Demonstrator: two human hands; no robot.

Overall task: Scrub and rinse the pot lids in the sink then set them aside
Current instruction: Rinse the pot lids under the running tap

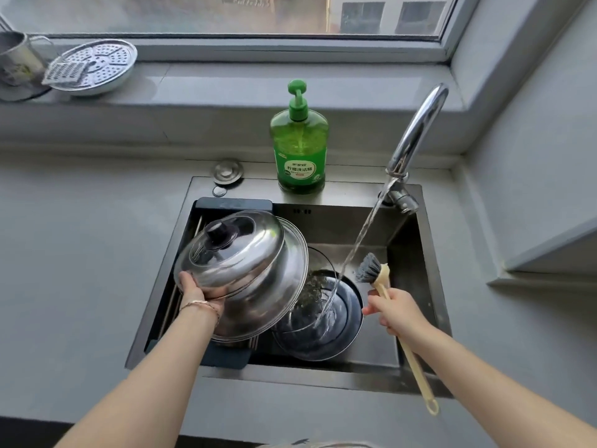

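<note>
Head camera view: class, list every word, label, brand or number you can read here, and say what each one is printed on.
"柠檬洗洁精": white label on the green soap bottle behind the sink.
Small brand line above those characters, and the print below them: too small to read.
Faint lettering seen through the window: too blurred to read.
Steel lid, brush, tap: no text visible.

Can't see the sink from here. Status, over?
Left hand grips steel lid by its rim, tilted over the sink. Right hand holds brush, off the lid. Tap running onto glass lid below; nothing in the way.
</note>
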